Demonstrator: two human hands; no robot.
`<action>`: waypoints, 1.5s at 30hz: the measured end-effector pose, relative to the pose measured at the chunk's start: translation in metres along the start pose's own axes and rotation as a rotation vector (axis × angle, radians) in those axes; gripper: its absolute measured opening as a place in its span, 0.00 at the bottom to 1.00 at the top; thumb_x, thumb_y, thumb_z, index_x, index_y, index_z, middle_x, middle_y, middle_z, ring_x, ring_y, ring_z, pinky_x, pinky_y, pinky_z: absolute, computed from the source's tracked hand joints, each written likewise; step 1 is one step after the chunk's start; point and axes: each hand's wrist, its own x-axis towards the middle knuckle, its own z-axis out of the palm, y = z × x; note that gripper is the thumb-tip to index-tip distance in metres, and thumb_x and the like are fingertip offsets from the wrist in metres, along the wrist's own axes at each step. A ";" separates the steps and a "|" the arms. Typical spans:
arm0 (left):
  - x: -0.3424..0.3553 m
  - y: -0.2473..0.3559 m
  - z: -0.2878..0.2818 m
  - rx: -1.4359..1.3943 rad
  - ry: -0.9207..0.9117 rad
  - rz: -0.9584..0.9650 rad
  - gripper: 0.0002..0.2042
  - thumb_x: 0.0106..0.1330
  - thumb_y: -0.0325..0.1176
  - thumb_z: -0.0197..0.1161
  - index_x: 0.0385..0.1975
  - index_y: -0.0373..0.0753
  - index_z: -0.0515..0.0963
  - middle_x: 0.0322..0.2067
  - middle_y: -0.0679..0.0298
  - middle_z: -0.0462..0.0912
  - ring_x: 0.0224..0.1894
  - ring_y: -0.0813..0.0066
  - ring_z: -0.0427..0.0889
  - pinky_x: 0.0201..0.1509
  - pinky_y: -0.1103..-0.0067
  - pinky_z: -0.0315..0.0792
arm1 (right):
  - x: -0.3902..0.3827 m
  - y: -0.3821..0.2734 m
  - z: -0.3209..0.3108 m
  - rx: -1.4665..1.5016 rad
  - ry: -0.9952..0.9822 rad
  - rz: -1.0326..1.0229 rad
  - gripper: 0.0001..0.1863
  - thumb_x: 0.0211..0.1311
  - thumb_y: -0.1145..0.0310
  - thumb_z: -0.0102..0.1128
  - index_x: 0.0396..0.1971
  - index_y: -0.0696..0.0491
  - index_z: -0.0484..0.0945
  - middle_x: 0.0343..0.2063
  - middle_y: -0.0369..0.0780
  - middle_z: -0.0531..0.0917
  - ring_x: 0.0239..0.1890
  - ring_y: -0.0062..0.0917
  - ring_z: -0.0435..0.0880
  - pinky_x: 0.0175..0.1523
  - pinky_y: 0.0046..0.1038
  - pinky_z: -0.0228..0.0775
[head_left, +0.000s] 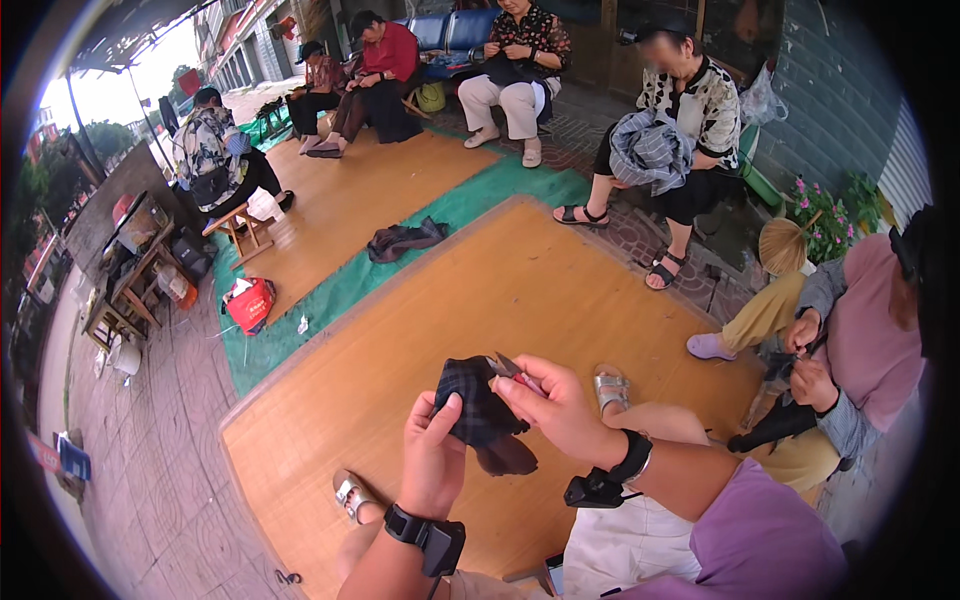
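Observation:
A small piece of dark plaid cloth (pixel 470 395) hangs in front of me, with a brownish lower part. My left hand (pixel 435 450) is closed on its left edge, thumb on top and fingers behind. In my right hand (pixel 555 405) is a pair of small thread snips (pixel 510 368) with metal blades and a reddish handle. The blades point up and left, at the cloth's upper right edge. My right fingers also lie against the cloth there; whether they pinch it I cannot tell.
Below my hands spreads an orange-brown board (pixel 400 330), bordered by a green sheet (pixel 330 300). A dark garment (pixel 405 240) and a red bag (pixel 249 305) lie beyond. At right, a person in pink (pixel 875 310) sits close; several others sit farther off, some holding cloth.

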 end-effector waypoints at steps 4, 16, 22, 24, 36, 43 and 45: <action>-0.004 0.000 -0.001 0.036 0.030 -0.007 0.05 0.71 0.29 0.59 0.43 0.39 0.77 0.42 0.64 0.85 0.46 0.76 0.83 0.54 0.76 0.74 | 0.006 0.005 -0.024 0.033 0.011 0.020 0.08 0.74 0.67 0.53 0.39 0.55 0.76 0.18 0.26 0.65 0.19 0.08 0.58 0.23 0.16 0.46; 0.008 0.000 0.015 0.089 -0.042 0.017 0.06 0.69 0.26 0.62 0.42 0.37 0.76 0.41 0.64 0.85 0.44 0.79 0.82 0.53 0.79 0.74 | -0.009 0.007 -0.032 -0.254 -0.155 0.125 0.09 0.72 0.69 0.54 0.39 0.58 0.79 0.19 0.24 0.67 0.21 0.05 0.62 0.25 0.16 0.52; 0.008 -0.005 0.015 0.116 -0.078 0.017 0.06 0.69 0.26 0.62 0.43 0.37 0.76 0.41 0.64 0.85 0.44 0.80 0.82 0.52 0.79 0.73 | -0.009 0.014 -0.028 -0.225 -0.119 0.121 0.08 0.72 0.68 0.54 0.36 0.57 0.78 0.19 0.24 0.67 0.21 0.05 0.62 0.25 0.15 0.51; 0.010 -0.007 0.016 0.118 -0.080 0.016 0.05 0.69 0.26 0.62 0.43 0.37 0.76 0.41 0.64 0.85 0.44 0.80 0.82 0.52 0.79 0.73 | -0.009 0.015 -0.029 -0.209 -0.112 0.124 0.08 0.73 0.68 0.53 0.36 0.57 0.78 0.19 0.24 0.67 0.21 0.05 0.62 0.25 0.16 0.51; 0.008 -0.007 0.021 -0.023 -0.086 -0.109 0.05 0.73 0.31 0.58 0.43 0.38 0.75 0.44 0.62 0.84 0.47 0.77 0.81 0.55 0.76 0.72 | -0.011 0.016 -0.019 -0.105 -0.077 0.073 0.09 0.74 0.68 0.51 0.34 0.56 0.75 0.18 0.26 0.67 0.20 0.07 0.62 0.24 0.16 0.51; 0.004 -0.004 0.017 0.026 -0.060 -0.068 0.06 0.73 0.34 0.59 0.42 0.39 0.75 0.41 0.63 0.84 0.44 0.77 0.82 0.52 0.77 0.74 | -0.012 0.018 -0.014 -0.153 -0.108 0.085 0.08 0.74 0.69 0.51 0.35 0.56 0.74 0.19 0.27 0.69 0.22 0.07 0.64 0.25 0.17 0.55; 0.003 -0.002 0.017 0.030 -0.055 -0.074 0.06 0.73 0.34 0.59 0.41 0.39 0.75 0.40 0.63 0.84 0.42 0.78 0.83 0.50 0.78 0.74 | -0.013 0.019 -0.013 -0.194 -0.119 0.060 0.08 0.73 0.69 0.51 0.35 0.57 0.74 0.20 0.29 0.72 0.23 0.08 0.67 0.26 0.17 0.58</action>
